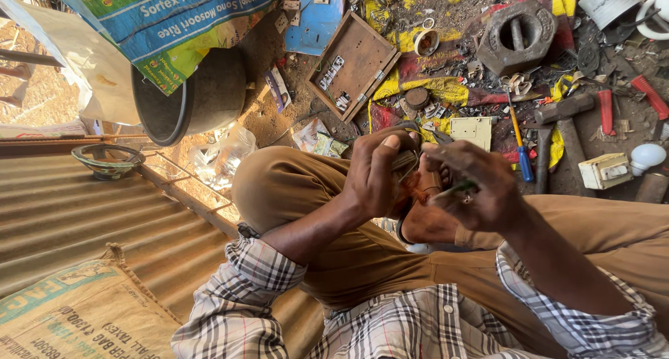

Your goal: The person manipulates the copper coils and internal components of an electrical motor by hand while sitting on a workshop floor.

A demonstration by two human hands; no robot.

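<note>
Copper-wound coil (pixel 417 186) gripped in the clenched left hand (pixel 376 174) above the floor (pixel 279 122), worked with a green-handled tool (pixel 453 189) grasped in the right hand (pixel 481 188); winding apparently unfinished.

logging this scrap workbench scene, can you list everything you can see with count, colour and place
small copper-wound part: one, reddish, held between both hands
pot: one, dark metal, upper left
printed sack: one, blue and green, over the pot
wooden tray: one, brown, top centre
iron weight: one, grey, top right
screwdriver: one, blue and yellow handle, right of centre
hammer: one, rusty, right
bulb: one, white, far right
corrugated sheet: one, grey, left
burlap sack: one, tan, bottom left
left hand: fingers around the part
right hand: fingers pinch a thin green tool
</note>
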